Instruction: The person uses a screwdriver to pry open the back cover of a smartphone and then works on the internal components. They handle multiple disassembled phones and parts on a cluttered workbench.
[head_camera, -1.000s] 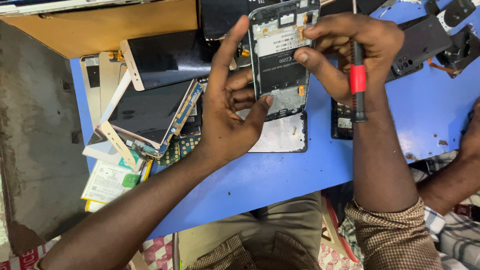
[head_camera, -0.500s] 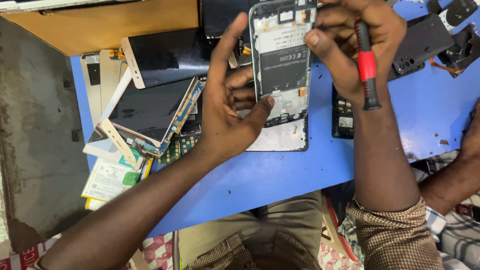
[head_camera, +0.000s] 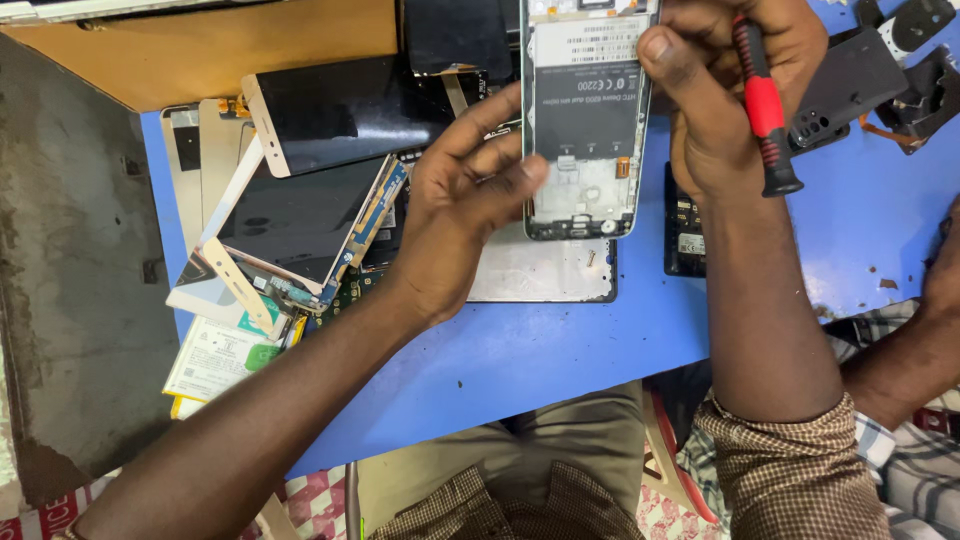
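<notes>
Even, bright, diffuse light; source not in view. Soft short shadow under left hand (head_camera: 462, 215) on pale panel (head_camera: 545, 272) at centre frame; darker shade beneath blue table (head_camera: 560, 350) edge along bottom. Mild glare on dark phone screens (head_camera: 330, 115), upper left, and faint sheen on red screwdriver handle (head_camera: 764, 105), upper right. Focus sharp at centre: print on opened phone (head_camera: 585, 110) resolved. Slight softness toward corners; grey floor at left edge dull, low in contrast. No marked motion blur.

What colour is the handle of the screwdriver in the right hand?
Red with black ends; the screwdriver shows best in the head view, gripped in the right hand.
</notes>
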